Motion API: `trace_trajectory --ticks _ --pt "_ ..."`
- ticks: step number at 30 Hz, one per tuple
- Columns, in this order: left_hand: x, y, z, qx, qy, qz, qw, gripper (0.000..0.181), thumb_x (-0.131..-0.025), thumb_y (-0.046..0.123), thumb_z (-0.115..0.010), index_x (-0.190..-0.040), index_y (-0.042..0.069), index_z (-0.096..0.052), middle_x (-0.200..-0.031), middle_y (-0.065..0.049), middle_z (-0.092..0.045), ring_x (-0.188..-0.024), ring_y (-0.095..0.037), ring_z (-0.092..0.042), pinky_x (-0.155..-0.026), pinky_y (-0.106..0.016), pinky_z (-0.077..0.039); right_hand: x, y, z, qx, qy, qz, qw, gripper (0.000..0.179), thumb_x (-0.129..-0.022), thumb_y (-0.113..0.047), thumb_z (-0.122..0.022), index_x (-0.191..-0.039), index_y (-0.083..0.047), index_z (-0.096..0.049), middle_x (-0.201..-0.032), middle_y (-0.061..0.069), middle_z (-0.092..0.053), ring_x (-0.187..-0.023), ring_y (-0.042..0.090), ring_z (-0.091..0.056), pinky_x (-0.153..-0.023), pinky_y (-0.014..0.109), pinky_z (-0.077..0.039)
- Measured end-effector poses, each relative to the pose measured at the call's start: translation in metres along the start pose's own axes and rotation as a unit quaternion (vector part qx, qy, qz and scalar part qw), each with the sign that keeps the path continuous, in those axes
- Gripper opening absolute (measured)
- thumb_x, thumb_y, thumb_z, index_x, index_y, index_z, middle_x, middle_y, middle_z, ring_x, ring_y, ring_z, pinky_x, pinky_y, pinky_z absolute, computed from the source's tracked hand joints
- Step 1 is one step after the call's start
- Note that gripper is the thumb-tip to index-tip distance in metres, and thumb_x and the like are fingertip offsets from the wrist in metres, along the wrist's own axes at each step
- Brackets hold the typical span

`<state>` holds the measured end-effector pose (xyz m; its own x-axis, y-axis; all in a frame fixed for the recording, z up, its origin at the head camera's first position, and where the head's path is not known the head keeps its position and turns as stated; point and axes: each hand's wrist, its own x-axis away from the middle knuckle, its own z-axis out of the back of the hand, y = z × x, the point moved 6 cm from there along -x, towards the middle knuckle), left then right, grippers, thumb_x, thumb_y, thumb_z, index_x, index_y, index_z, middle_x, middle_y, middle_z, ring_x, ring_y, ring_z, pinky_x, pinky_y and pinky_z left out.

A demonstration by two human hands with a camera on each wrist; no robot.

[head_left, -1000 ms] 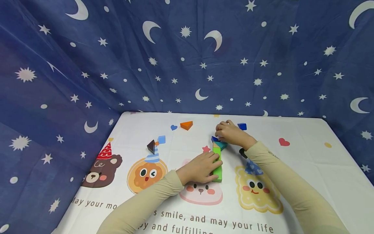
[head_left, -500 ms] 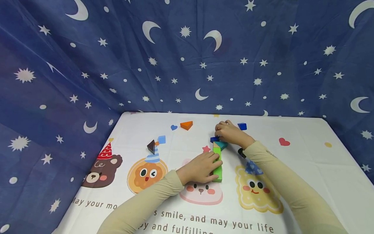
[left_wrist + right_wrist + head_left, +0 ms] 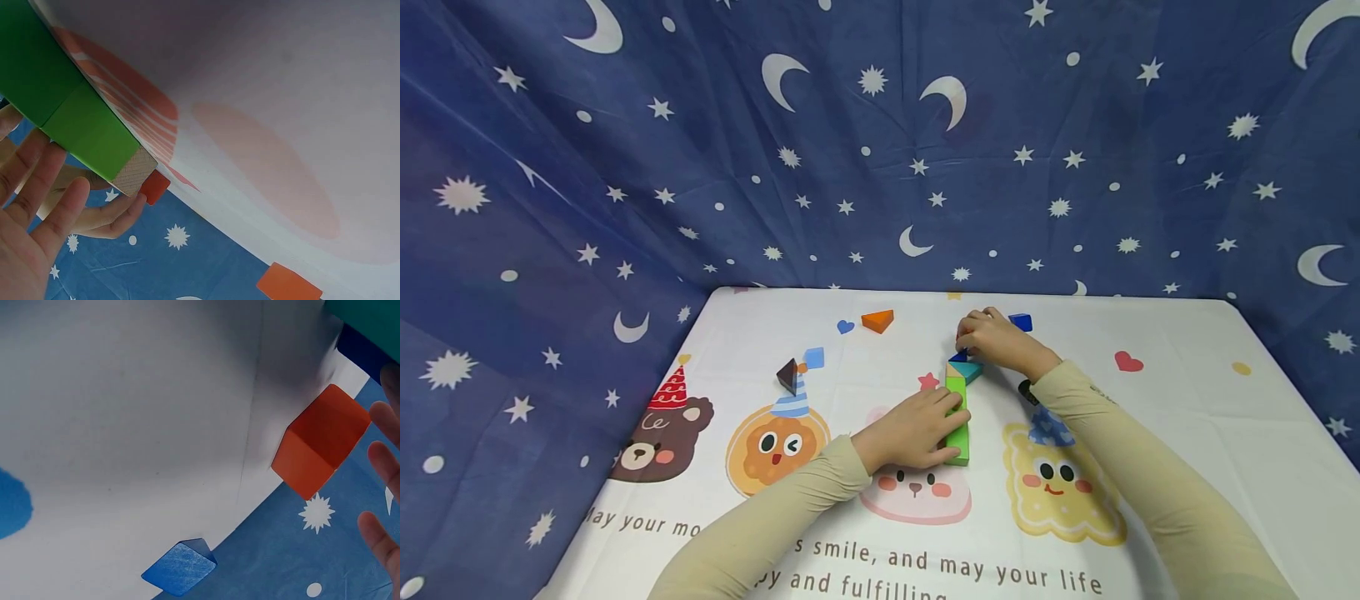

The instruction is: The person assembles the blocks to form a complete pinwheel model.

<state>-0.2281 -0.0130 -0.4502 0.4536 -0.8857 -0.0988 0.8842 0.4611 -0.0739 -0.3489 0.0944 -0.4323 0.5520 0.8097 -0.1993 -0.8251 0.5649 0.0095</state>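
In the middle of the table, my left hand (image 3: pixel 913 429) lies across a light green block (image 3: pixel 957 437), its fingers fairly straight on it. A beige triangular block (image 3: pixel 953 372) and a teal triangular block (image 3: pixel 967 372) adjoin its far end. Beyond these, my right hand (image 3: pixel 1000 340) pinches a small dark blue triangular block (image 3: pixel 958 357), largely covered by its fingers. A red-orange block (image 3: pixel 322 440) stands close to those fingers in the right wrist view. The left wrist view shows dark green (image 3: pixel 37 69) and light green parts under my left fingers.
A blue block (image 3: pixel 1021 322) lies behind the right hand. An orange triangular block (image 3: pixel 877 321) and a dark brown triangular block (image 3: pixel 787 377) lie to the left. White cloth with printed cartoons covers the table (image 3: pixel 1210 367); a blue starry curtain (image 3: pixel 880 167) hangs behind.
The right hand has shifted slightly, turning the dark blue block and bringing it a little to the right beside the teal one. The left hand stays on the green block.
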Motion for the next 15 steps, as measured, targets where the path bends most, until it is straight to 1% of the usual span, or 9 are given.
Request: trace_trajectory --ticks 8,15 --pt "-0.0001 0.0004 -0.0001 0.005 -0.005 0.002 1.0 0.041 -0.09 0.047 -0.05 -0.117 0.017 -0.051 -0.115 0.0 -0.049 -0.104 -0.015 -0.047 -0.096 -0.028 -0.041 -0.0015 -0.0038 0.0032 -0.005 0.004 0.009 0.9999 0.019 -0.071 -0.01 -0.079 -0.087 -0.019 -0.074 -0.092 0.001 -0.065 -0.092 0.021 -0.057 -0.084 0.044 -0.043" --pt "-0.0001 0.0001 -0.0003 0.004 -0.007 0.004 1.0 0.041 -0.09 0.048 -0.05 -0.118 0.017 -0.051 -0.115 0.0 -0.049 -0.104 -0.014 -0.046 -0.096 -0.028 -0.041 -0.0023 -0.0039 0.0021 -0.008 -0.005 0.001 1.0 0.018 -0.073 -0.01 -0.078 -0.088 -0.019 -0.074 -0.092 0.002 -0.065 -0.092 0.021 -0.056 -0.086 0.043 -0.043"
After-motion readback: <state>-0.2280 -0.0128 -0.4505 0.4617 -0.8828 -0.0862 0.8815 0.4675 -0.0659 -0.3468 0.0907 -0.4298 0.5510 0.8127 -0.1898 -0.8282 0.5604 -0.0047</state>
